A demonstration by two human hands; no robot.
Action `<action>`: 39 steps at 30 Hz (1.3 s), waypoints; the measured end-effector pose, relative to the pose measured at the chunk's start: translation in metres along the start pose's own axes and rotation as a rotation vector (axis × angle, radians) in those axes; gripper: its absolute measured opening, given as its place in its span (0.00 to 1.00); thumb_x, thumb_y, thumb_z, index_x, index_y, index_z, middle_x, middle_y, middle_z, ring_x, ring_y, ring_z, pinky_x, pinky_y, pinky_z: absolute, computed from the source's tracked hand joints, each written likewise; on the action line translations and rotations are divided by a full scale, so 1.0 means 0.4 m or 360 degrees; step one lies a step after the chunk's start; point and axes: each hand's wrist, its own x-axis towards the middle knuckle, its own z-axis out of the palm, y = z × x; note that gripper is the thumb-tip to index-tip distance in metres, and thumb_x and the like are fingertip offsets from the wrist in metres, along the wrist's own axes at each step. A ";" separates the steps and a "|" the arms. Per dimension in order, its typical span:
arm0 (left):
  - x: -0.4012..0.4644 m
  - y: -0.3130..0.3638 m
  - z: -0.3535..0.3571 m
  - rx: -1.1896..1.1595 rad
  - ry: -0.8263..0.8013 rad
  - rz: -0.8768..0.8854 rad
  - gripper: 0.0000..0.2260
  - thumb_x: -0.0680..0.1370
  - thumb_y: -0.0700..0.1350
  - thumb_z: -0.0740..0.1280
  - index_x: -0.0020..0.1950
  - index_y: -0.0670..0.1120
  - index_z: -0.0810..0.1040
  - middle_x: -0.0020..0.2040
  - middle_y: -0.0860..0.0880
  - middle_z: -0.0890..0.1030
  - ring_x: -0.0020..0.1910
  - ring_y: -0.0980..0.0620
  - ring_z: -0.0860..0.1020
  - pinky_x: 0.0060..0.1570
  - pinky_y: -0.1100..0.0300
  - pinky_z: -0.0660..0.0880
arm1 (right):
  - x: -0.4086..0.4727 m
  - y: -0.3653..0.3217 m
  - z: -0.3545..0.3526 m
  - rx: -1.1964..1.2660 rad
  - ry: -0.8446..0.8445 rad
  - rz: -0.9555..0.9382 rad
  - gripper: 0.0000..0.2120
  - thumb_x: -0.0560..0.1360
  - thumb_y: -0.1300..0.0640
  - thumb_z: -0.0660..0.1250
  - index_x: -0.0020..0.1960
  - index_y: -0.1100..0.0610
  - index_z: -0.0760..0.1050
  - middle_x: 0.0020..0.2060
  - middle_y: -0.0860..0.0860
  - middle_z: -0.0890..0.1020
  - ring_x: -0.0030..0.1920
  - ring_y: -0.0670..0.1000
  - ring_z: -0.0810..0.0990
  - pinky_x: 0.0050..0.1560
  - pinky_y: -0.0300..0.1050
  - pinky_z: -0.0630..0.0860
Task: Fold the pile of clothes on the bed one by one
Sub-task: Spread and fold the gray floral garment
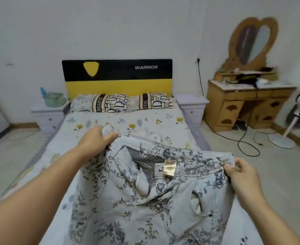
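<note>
A pair of light grey trousers with a dark floral print (145, 200) is held up over the bed (128, 124), waistband toward the headboard and legs running down out of view. A cream label shows inside the waistband. My left hand (96, 140) grips the waistband's left corner, thumb on top. My right hand (243, 175) pinches the right corner of the waistband. No pile of other clothes shows in this view.
Two patterned pillows (120, 102) lie below a black and yellow headboard (117, 76). White nightstands (48, 114) flank the bed. A wooden dressing table with a heart mirror (248, 101) stands right, with a standing fan (297, 117) and black cables (246, 142) on the floor.
</note>
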 end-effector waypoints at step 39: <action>0.276 0.123 1.491 0.0432 -0.0532 0.0381 0.14 0.75 0.39 0.62 0.60 0.42 0.72 0.53 0.41 0.78 0.54 0.39 0.74 0.52 0.48 0.70 | 0.374 1.050 -0.133 -0.0939 0.0380 0.0802 0.14 0.76 0.63 0.64 0.34 0.58 0.64 0.28 0.55 0.70 0.29 0.51 0.67 0.29 0.45 0.60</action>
